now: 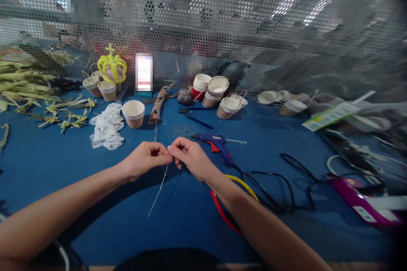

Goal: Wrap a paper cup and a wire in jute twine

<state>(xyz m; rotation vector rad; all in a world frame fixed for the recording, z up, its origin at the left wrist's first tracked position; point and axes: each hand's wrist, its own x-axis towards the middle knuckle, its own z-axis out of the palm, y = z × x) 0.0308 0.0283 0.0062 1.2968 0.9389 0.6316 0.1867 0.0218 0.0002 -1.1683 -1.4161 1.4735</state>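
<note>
One thin, pale strand (158, 193) trails nearest, over a blue table (127, 228). Above it, left hand (149, 160) and right hand (188, 156) meet, both pinching its upper end; their grip hides whether it joins the twine (159, 108) behind. The step looks like fine twisting or tying; the next move seems to call for a steady pinch and some slack. Beyond: glue gun (219, 143) rightward, cup (133, 116) leftward, beside the twine's bundled part.
</note>
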